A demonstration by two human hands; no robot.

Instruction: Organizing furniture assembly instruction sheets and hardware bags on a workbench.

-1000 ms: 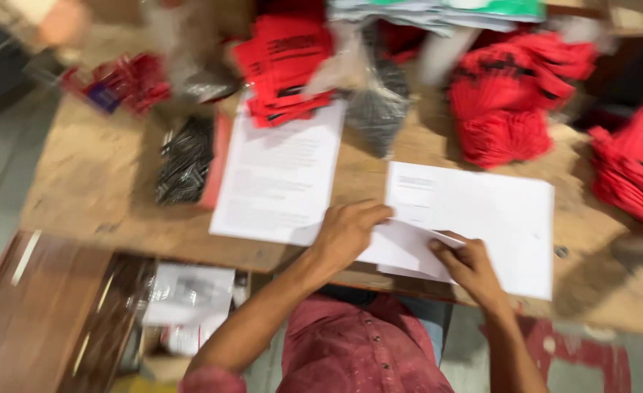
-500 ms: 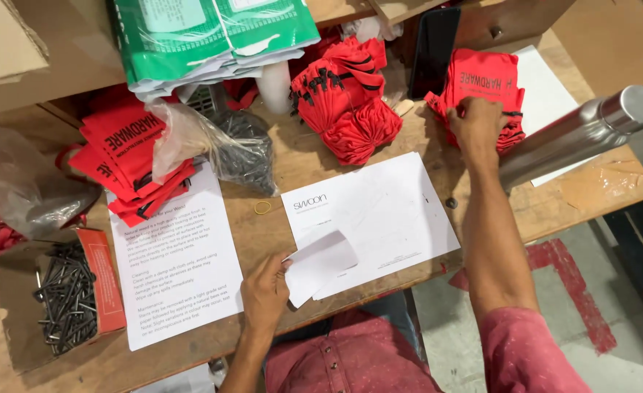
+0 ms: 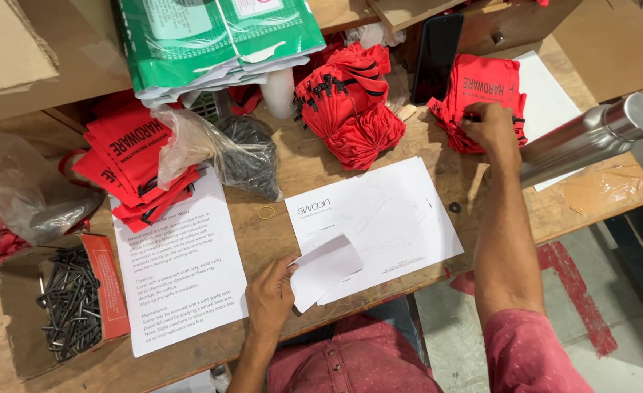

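My left hand (image 3: 270,292) pinches the corner of a folded white paper (image 3: 328,268), lifted off the stack of white printed sheets (image 3: 387,218) near the table's front edge. My right hand (image 3: 490,128) reaches far across to a pile of red drawstring bags (image 3: 486,89) at the back right and grips the top one, fingers curled on it. A second pile of red bags (image 3: 350,102) lies in the middle and a third pile of red bags (image 3: 128,164) at the left.
A printed instruction sheet (image 3: 179,273) lies left of my left hand. A cardboard box of black screws (image 3: 63,306) sits far left. A plastic bag of black hardware (image 3: 245,156), green packets (image 3: 212,36), a black phone (image 3: 436,54), a metal tube (image 3: 590,142) and a rubber band (image 3: 266,212) are around.
My view has shifted left to right and steadied. My right hand left the paper and reached up to the red bags at the back right; my left hand keeps the folded paper.
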